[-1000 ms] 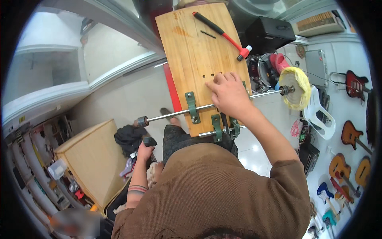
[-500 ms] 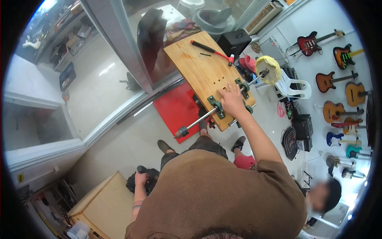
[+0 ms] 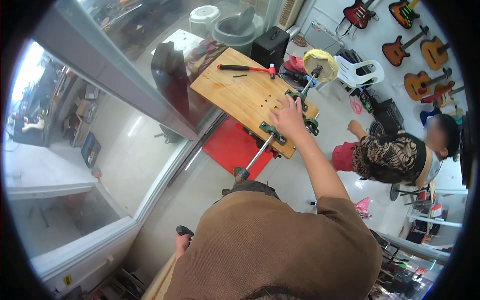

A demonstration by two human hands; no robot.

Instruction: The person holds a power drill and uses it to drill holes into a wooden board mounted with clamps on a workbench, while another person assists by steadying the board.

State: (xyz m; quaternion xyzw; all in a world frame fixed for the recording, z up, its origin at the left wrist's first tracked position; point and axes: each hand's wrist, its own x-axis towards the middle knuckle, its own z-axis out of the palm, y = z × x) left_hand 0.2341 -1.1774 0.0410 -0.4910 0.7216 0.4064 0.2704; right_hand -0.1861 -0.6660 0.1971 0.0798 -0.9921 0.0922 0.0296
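My right hand [image 3: 289, 119] reaches over a wooden board table and lies across the metal shaft [image 3: 259, 157] between two green bearing blocks [image 3: 272, 133]. Its fingers are apart and slightly bent, their tips near the far bearing block. A yellow-edged round buffing wheel [image 3: 321, 66] sits on the far right end of the shaft, and a dark chuck-like fitting [image 3: 242, 174] on the near end. Low at my left side, my left hand [image 3: 183, 244] is closed round a black, rounded object [image 3: 184, 230]; most of it is hidden by my body.
On the wooden tabletop [image 3: 227, 95] lie a red-and-black hammer [image 3: 245, 68] and a short dark rod [image 3: 240, 76]. A red mat [image 3: 230, 146] is under the table. A person [image 3: 390, 156] stands at the right, near a white chair [image 3: 357, 72]. Glass panels border the left.
My view has turned, and the other person shows farther up on the right. My right hand's fingers, spread flatter before, are more bent over the shaft. My left hand is lower in view.
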